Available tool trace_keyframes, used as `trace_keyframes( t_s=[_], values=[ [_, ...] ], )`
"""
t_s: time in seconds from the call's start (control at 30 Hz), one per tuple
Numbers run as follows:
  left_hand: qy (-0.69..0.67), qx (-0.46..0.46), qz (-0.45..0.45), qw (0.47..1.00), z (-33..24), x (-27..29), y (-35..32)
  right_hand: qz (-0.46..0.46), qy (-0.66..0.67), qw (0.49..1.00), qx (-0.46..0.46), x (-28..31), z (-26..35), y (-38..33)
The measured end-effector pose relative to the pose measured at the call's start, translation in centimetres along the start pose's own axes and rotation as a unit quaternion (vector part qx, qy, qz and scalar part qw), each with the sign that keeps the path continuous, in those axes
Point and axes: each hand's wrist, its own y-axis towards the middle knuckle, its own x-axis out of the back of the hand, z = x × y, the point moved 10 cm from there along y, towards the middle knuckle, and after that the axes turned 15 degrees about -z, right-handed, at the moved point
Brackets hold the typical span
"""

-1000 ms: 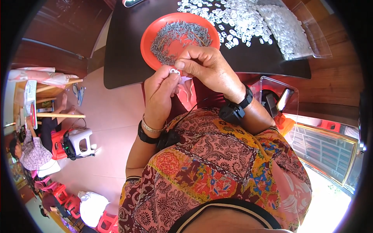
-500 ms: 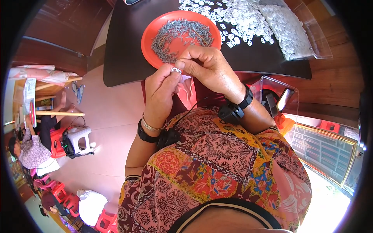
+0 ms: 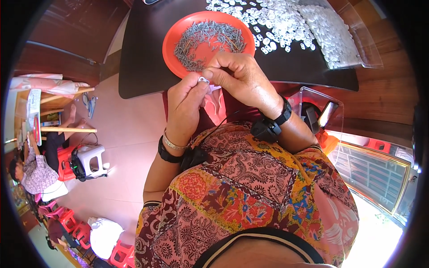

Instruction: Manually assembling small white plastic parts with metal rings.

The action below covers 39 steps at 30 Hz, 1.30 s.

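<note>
Between the thumb and finger of my left hand (image 3: 184, 102) is a small white plastic piece with round holes (image 3: 203, 80). My right hand (image 3: 243, 80) is closed in a pinch right against that piece, thumb and forefinger together; whatever is in the pinch is hidden. Both hands meet just at the near rim of a round red plate (image 3: 169, 49). Many small grey screws or plugs (image 3: 196, 33) lie in a ring on the plate.
The dark table (image 3: 143, 58) holds a heap of similar white pieces (image 3: 279, 22) at the far right, beside a clear bag full of them (image 3: 333, 40). A clear plastic box (image 3: 324, 96) stands to my right. People sit on the left near a white stool (image 3: 91, 161).
The white piece has turned slightly in my left fingers. Both hands otherwise stay in almost the same place.
</note>
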Motion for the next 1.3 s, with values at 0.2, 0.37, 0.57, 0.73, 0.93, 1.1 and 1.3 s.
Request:
trace_keyframes(
  t_s=[0.2,0.37,0.57,0.73,0.93,1.1,1.3],
  values=[
    [0.041,-0.066,-0.010,0.997,-0.6,0.3,-0.1,-0.010,-0.082,0.990,0.112,-0.1,2.6,-0.2],
    [0.045,-0.083,-0.005,0.996,-1.3,0.3,-0.2,0.015,-0.087,0.989,0.115,-0.4,2.9,-0.2],
    [0.027,-0.018,-0.014,0.999,-0.7,0.9,0.1,-0.013,-0.085,0.994,0.074,2.5,1.5,1.9],
    [-0.021,-0.004,-0.012,1.000,-0.1,1.5,0.1,-0.115,-0.351,0.922,0.119,11.2,-1.1,6.3],
    [-0.016,0.000,-0.008,1.000,-0.1,1.8,0.0,-0.017,-0.517,0.853,0.073,15.3,-5.2,9.1],
    [-0.025,0.006,-0.002,1.000,0.4,1.9,-0.1,0.035,-0.463,0.884,0.061,14.2,-5.7,8.1],
    [-0.017,0.005,-0.001,1.000,0.0,1.6,-0.1,0.031,-0.534,0.841,0.080,13.3,-7.1,8.2]
  ],
)
